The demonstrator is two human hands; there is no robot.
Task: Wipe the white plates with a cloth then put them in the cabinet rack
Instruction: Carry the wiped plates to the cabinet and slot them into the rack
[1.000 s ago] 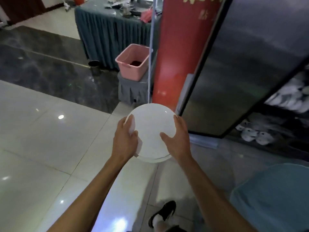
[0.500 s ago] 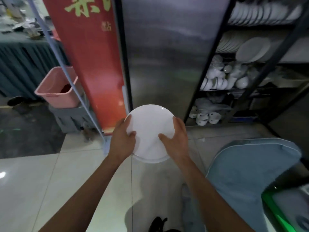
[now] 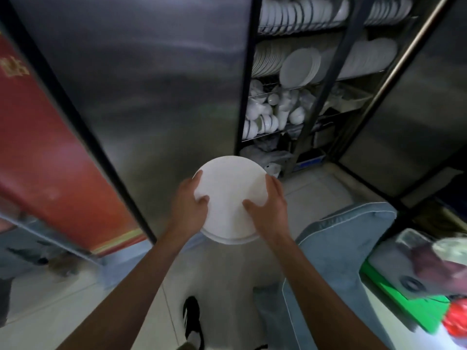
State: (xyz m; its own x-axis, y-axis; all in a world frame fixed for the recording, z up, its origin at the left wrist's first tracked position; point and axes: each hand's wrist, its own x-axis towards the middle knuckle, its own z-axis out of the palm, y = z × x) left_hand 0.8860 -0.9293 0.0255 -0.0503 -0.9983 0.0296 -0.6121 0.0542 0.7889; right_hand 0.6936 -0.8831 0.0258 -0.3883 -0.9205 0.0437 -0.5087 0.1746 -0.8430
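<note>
With the view having swung from the red pillar to the open cabinet rack [image 3: 300, 97] at one o'clock, my left hand [image 3: 189, 205] and right hand [image 3: 267, 208] each grip the white plates [image 3: 230, 198] dead centre, ready for racking.

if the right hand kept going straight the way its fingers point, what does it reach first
Probably the open cabinet: the right hand, gripping the white plate, points up and ahead toward the lower shelves of bowls. Nothing shows between, though depth is unclear.
</note>
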